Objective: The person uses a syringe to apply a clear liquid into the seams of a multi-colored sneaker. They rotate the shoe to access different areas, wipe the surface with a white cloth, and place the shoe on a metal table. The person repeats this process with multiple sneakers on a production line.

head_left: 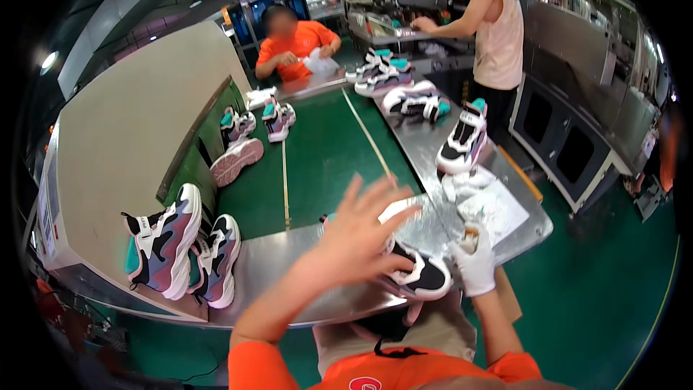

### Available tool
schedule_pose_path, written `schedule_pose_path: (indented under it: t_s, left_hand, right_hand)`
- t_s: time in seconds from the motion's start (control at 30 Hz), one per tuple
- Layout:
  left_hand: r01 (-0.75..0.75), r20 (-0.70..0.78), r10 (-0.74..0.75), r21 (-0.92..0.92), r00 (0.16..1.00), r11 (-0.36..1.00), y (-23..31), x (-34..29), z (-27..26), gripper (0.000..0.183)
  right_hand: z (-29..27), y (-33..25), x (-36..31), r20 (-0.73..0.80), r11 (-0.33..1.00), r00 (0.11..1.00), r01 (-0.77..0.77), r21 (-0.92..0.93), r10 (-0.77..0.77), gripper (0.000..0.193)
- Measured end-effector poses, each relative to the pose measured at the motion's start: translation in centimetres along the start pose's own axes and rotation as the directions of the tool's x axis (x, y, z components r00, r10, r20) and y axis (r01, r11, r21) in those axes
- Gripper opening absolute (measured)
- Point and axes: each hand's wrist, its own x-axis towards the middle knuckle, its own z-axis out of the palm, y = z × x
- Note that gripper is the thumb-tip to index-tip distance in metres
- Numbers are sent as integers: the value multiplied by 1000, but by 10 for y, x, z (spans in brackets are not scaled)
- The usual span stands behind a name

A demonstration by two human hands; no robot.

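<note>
My left hand (361, 227) is bare and open, its fingers spread wide above the metal tabletop. Under and beside it lies a white, black and pink sneaker (426, 278), its toe toward the right and its rear part hidden by the hand. To the right of that toe, my right hand (474, 263) wears a white glove. Its fingers curl around something small and brownish that I cannot make out. Crumpled white paper (494, 209) lies just beyond the glove, and another sneaker (464, 141) stands behind it.
A green conveyor belt (325, 152) runs away from me, with several sneakers along both sides. A pair of sneakers (170, 242) leans at the left. One co-worker in orange (307, 40) handles white paper at the far end; another person (498, 29) stands at a machine.
</note>
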Motion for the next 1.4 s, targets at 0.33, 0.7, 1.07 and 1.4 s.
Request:
schedule_pose_path:
  t_s: [0.33,0.7,1.07,1.4]
  left_hand:
    - [106,-144,-106,-12,984,994,20,-101,30,29]
    - [358,-333,-303,119,893,926,69,-132,75,26]
    - [370,-282,-334,85,899,925,65,-128,68,23]
    - [391,-236,-366,67,900,918,65,-125,64,27]
  right_hand:
    - [-51,-66,34,323,901,854,-317,-296,407,32]
    - [42,-126,34,888,666,435,-707,237,147,58]
    - [64,-114,40,948,560,302,-804,199,96,57]
    - [58,-126,58,929,731,323,-676,93,180,47]
